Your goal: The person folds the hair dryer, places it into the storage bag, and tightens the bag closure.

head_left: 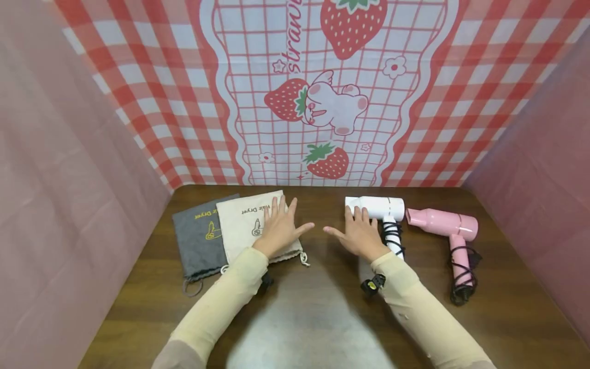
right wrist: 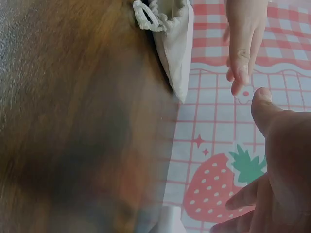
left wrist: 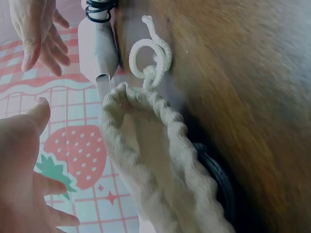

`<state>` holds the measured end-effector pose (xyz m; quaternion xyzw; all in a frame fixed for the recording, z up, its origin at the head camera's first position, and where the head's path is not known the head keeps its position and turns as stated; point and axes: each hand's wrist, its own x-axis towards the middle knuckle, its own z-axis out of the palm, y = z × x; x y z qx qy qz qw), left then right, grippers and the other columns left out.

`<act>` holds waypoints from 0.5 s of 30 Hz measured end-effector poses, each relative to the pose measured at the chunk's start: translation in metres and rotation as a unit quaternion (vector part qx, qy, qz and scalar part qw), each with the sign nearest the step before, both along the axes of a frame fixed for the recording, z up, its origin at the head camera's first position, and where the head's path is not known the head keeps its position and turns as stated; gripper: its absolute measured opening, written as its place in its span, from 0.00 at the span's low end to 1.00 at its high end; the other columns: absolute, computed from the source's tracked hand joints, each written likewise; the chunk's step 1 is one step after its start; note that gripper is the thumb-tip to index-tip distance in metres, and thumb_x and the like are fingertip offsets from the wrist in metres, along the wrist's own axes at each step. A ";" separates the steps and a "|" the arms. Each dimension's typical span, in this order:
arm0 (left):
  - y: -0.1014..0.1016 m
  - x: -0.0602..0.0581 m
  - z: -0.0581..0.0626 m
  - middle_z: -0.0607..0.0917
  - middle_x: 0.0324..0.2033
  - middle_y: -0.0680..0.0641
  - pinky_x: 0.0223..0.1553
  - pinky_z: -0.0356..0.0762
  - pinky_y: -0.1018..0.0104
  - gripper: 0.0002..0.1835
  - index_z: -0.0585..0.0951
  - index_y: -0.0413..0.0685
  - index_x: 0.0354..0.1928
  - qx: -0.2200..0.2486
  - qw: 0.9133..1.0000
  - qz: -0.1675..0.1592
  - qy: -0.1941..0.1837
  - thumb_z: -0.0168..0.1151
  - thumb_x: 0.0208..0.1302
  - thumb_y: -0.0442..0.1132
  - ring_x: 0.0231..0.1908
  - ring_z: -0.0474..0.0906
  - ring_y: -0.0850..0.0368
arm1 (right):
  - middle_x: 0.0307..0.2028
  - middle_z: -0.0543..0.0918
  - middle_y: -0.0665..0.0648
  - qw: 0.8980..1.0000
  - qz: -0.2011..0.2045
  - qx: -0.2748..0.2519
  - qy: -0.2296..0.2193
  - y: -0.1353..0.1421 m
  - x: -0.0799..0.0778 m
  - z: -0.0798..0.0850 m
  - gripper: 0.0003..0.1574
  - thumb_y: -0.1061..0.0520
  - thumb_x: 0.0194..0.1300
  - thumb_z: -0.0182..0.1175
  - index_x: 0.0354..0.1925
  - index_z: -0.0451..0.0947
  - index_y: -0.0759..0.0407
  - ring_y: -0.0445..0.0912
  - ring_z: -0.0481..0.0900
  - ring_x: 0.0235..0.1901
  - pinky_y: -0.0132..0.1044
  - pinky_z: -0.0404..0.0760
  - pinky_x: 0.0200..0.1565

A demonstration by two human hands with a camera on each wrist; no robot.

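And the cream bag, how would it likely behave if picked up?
The cream bag would probably be floppy, since it looks like thin cloth with a gathered mouth. Its drawstring may dangle, as a knotted loop sticks out past the edge. It might drag the grey bag slightly, since it overlaps it.

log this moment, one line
left hand: empty, over cream pouch | right hand: empty, near white hair dryer | gray pouch: partly under cream pouch | pink hair dryer: unheld

- On the cream bag (head_left: 237,225) we read "Hair Dryer" in dark letters, upside down to us.
- On the grey bag (head_left: 198,248) we read "air Dryer" in yellow, also upside down.
- On the backdrop (head_left: 304,61) we read "straw", sideways, cut off above.
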<state>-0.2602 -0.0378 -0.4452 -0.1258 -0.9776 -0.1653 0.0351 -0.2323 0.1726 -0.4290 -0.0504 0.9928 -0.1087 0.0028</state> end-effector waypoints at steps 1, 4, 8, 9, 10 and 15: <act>0.002 -0.001 0.001 0.47 0.69 0.38 0.65 0.40 0.39 0.50 0.51 0.54 0.69 0.000 1.000 -0.003 -0.005 0.42 0.50 0.76 0.70 0.38 0.39 | 0.66 0.54 0.71 1.000 -0.002 0.001 0.001 0.001 0.000 0.000 0.62 0.21 0.53 0.41 0.67 0.48 0.65 0.66 0.48 0.66 0.66 0.52 0.59; 0.008 -0.003 0.003 0.46 0.70 0.39 0.65 0.40 0.39 0.49 0.50 0.54 0.69 0.006 1.000 -0.012 -0.015 0.42 0.51 0.75 0.70 0.37 0.40 | 0.64 0.56 0.72 1.000 -0.005 0.004 0.003 0.006 0.000 0.002 0.62 0.21 0.53 0.41 0.66 0.50 0.67 0.66 0.51 0.65 0.65 0.54 0.58; 0.014 -0.009 0.005 0.47 0.69 0.38 0.65 0.41 0.40 0.48 0.49 0.54 0.69 0.008 1.000 -0.029 -0.009 0.42 0.52 0.74 0.70 0.38 0.40 | 0.63 0.57 0.72 1.000 -0.010 0.003 0.001 0.014 -0.001 0.006 0.62 0.21 0.53 0.41 0.66 0.50 0.67 0.65 0.52 0.64 0.65 0.54 0.58; 0.016 -0.011 0.005 0.48 0.69 0.38 0.65 0.42 0.40 0.48 0.49 0.54 0.69 0.008 0.999 -0.035 -0.005 0.42 0.52 0.74 0.69 0.39 0.40 | 0.63 0.58 0.71 1.000 -0.012 0.003 -0.001 0.016 -0.001 0.006 0.62 0.21 0.53 0.41 0.66 0.49 0.66 0.65 0.52 0.64 0.65 0.54 0.58; 0.018 -0.013 0.006 0.49 0.69 0.38 0.65 0.43 0.41 0.48 0.49 0.54 0.69 0.010 0.999 -0.040 -0.002 0.42 0.52 0.74 0.69 0.40 0.40 | 0.63 0.58 0.72 1.000 -0.014 0.002 -0.002 0.018 -0.001 0.007 0.62 0.21 0.53 0.41 0.66 0.49 0.66 0.65 0.53 0.63 0.65 0.54 0.58; 0.027 -0.022 0.004 0.54 0.68 0.38 0.65 0.47 0.43 0.47 0.50 0.54 0.69 0.012 0.998 -0.062 0.010 0.43 0.53 0.73 0.69 0.45 0.40 | 0.62 0.59 0.72 1.000 -0.021 -0.002 -0.012 0.025 0.002 0.006 0.60 0.23 0.55 0.43 0.66 0.48 0.67 0.66 0.55 0.62 0.64 0.56 0.57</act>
